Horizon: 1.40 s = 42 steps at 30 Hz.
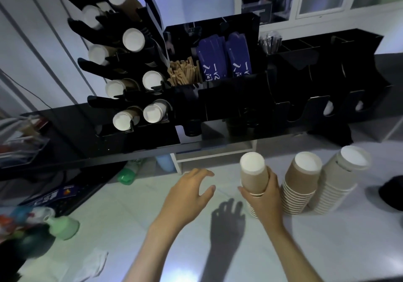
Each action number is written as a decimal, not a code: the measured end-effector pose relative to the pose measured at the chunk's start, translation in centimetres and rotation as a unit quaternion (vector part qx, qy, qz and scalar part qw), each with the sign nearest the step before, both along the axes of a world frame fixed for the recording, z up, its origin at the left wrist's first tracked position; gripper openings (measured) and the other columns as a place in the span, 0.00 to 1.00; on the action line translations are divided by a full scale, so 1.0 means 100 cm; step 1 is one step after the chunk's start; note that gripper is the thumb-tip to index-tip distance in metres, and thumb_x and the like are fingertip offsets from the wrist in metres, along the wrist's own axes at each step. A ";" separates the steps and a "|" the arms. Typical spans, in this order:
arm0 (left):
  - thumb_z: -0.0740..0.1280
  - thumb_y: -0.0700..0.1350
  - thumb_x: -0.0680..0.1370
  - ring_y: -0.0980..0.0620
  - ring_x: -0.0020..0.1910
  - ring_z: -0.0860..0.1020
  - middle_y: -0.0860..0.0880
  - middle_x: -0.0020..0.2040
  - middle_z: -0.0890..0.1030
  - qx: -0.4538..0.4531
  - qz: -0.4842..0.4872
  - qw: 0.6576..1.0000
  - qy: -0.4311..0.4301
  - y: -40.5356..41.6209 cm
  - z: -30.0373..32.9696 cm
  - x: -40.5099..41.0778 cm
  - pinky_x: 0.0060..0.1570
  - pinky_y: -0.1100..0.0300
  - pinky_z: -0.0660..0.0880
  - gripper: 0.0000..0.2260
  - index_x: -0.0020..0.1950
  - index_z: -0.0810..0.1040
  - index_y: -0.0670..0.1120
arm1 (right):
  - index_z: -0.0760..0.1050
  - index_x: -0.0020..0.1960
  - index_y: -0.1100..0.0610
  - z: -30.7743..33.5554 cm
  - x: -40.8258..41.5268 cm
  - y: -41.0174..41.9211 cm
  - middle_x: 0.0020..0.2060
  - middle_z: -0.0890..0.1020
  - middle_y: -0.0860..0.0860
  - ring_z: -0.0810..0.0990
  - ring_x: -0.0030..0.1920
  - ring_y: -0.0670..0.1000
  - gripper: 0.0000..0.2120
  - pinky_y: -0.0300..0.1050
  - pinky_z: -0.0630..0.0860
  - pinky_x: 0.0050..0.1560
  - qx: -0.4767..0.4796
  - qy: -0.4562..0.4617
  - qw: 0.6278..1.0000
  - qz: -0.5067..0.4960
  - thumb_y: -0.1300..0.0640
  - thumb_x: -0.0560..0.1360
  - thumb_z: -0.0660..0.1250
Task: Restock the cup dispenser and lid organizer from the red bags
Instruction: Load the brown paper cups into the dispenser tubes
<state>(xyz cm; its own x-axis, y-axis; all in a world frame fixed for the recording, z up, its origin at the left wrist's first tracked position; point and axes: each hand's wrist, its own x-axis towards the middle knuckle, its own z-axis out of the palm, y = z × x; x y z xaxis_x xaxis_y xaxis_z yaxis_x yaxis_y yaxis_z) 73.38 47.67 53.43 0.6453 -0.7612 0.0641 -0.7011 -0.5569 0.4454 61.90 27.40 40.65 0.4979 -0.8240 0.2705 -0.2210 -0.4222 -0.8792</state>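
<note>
Your right hand [265, 196] grasps cup stack [254, 173], lower right of centre | left hand [189, 191] released, fingers spread, just left of stack | dispenser [122, 63] upper left.

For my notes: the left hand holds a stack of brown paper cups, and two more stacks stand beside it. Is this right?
Not quite. The head view shows the right hand gripping the stack of brown paper cups; the left hand is empty. Two more stacks do stand beside it.
</note>
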 end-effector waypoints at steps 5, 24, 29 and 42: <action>0.70 0.59 0.81 0.59 0.65 0.75 0.60 0.69 0.74 -0.059 0.029 0.985 0.159 -0.018 -0.009 -0.006 0.65 0.56 0.75 0.26 0.77 0.66 0.62 | 0.71 0.70 0.50 0.005 0.006 0.005 0.61 0.82 0.48 0.83 0.59 0.55 0.46 0.47 0.79 0.53 -0.012 0.047 0.997 0.056 0.45 0.58 0.88; 0.80 0.58 0.64 0.48 0.57 0.85 0.47 0.58 0.86 -0.528 0.258 0.717 0.376 -0.010 0.007 -0.001 0.52 0.54 0.80 0.36 0.69 0.75 0.49 | 0.62 0.77 0.37 0.112 0.041 0.065 0.67 0.77 0.33 0.80 0.61 0.43 0.43 0.46 0.79 0.59 -0.100 0.101 0.940 0.310 0.34 0.67 0.75; 0.81 0.56 0.63 0.46 0.56 0.85 0.45 0.58 0.86 -0.589 0.281 0.684 0.327 -0.014 0.013 0.011 0.53 0.51 0.82 0.38 0.69 0.74 0.48 | 0.62 0.74 0.38 0.116 0.057 0.073 0.65 0.77 0.36 0.77 0.61 0.43 0.43 0.41 0.76 0.56 -0.106 0.084 0.945 0.298 0.31 0.64 0.77; 0.80 0.56 0.63 0.46 0.52 0.85 0.47 0.52 0.86 -0.601 0.300 0.679 0.298 -0.019 -0.002 0.048 0.54 0.44 0.81 0.33 0.64 0.77 0.46 | 0.70 0.66 0.39 0.119 0.095 0.053 0.56 0.77 0.32 0.75 0.56 0.37 0.35 0.29 0.71 0.49 -0.079 0.101 0.927 0.354 0.36 0.63 0.78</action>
